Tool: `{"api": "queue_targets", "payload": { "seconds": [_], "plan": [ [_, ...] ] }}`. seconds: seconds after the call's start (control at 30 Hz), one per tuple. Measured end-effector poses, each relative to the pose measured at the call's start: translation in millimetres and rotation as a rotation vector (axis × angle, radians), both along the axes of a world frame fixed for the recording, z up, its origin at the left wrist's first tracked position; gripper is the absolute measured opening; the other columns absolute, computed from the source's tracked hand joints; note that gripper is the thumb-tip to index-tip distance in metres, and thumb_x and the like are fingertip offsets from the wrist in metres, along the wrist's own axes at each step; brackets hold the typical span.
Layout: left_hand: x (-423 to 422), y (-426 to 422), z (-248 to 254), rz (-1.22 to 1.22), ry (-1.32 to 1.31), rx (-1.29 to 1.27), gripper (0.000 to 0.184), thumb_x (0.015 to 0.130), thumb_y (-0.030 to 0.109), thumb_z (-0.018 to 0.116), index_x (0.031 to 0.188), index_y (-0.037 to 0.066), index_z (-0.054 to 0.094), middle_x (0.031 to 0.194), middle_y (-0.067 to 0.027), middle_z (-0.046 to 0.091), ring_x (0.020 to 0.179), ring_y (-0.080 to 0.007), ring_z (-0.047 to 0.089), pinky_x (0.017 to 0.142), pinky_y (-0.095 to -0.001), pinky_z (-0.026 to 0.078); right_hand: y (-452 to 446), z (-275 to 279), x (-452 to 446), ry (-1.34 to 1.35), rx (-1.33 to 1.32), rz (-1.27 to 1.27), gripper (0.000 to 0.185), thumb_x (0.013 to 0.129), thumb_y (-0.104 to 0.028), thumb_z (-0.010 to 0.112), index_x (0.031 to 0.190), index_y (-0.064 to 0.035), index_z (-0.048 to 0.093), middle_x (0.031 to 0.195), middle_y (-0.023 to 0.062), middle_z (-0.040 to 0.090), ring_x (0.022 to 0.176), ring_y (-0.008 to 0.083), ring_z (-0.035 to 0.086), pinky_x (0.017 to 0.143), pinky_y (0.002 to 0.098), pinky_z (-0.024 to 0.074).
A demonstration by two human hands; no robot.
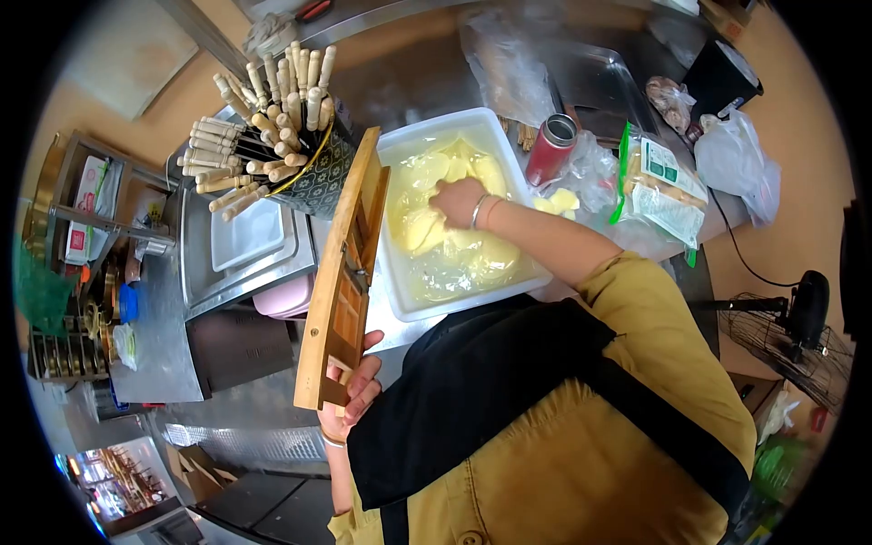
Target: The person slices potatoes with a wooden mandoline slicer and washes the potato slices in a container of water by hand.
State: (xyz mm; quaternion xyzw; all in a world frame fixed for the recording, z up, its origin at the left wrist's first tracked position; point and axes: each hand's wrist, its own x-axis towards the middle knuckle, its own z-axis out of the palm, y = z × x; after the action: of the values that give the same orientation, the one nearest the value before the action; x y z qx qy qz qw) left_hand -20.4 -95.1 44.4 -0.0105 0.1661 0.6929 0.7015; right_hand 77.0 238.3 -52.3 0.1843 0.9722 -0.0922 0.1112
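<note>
A long wooden slicer frame (338, 282) stands on its edge against the left side of a white tub (413, 311). My left hand (356, 386) has its fingers wrapped round the frame's lower end. In the tub, pale yellow slices (434, 173) lie in liquid. My right hand (459, 202) is down among them, and its fingertips are hidden, so whether it grips any slices does not show. A few more slices (559, 202) lie on plastic just right of the tub.
A patterned bucket (322, 177) of wooden-handled skewers stands at the upper left, beside a steel sink (195, 272) with a white tray (247, 234). To the right are a red flask (551, 150), a green-edged food bag (661, 186), a white plastic bag (738, 163) and a fan (804, 313).
</note>
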Motion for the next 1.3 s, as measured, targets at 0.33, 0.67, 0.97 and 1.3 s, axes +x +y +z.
{"api": "queue_targets", "payload": {
  "seconds": [0.33,0.67,0.97,1.3],
  "plan": [
    [-1,0,0,0.019,-0.012,-0.032,0.064,0.091,0.027,0.056,0.132,-0.013,0.027,0.067,-0.0062,0.042,0.04,-0.0082,0.039,0.033,-0.016,0.036,51,-5,24,0.189,0.149,-0.274,0.022,0.075,-0.009,0.054,0.095,-0.0083,0.064,0.105,0.0164,0.059,0.086,0.0318,0.063,0.073,0.0412,0.0506],
    [-8,9,-8,-0.03,-0.019,-0.015,0.064,0.093,0.029,0.053,0.133,-0.012,0.026,0.067,-0.0056,0.041,0.04,-0.0074,0.038,0.033,-0.0162,0.034,-52,-38,25,0.357,-0.295,-0.236,0.04,0.076,-0.024,0.062,0.113,-0.0107,0.055,0.1,0.0153,0.06,0.089,0.0327,0.061,0.074,0.0426,0.049],
    [-11,14,-10,-0.012,-0.055,-0.025,0.061,0.094,0.029,0.05,0.132,-0.013,0.026,0.067,-0.0063,0.041,0.04,-0.008,0.038,0.034,-0.0162,0.035,-73,-28,52,0.123,-0.222,0.016,0.02,0.074,-0.017,0.058,0.092,-0.0072,0.06,0.086,0.0139,0.063,0.082,0.0319,0.062,0.068,0.0424,0.0498],
    [-10,17,-7,-0.006,-0.045,-0.027,0.06,0.095,0.029,0.047,0.132,-0.013,0.026,0.068,-0.0061,0.041,0.041,-0.0075,0.039,0.034,-0.0162,0.036,-30,7,81,0.188,-0.085,-0.33,0.032,0.07,-0.027,0.064,0.091,-0.0033,0.061,0.085,0.0151,0.064,0.083,0.0316,0.062,0.071,0.0423,0.0493]
  ]
}}
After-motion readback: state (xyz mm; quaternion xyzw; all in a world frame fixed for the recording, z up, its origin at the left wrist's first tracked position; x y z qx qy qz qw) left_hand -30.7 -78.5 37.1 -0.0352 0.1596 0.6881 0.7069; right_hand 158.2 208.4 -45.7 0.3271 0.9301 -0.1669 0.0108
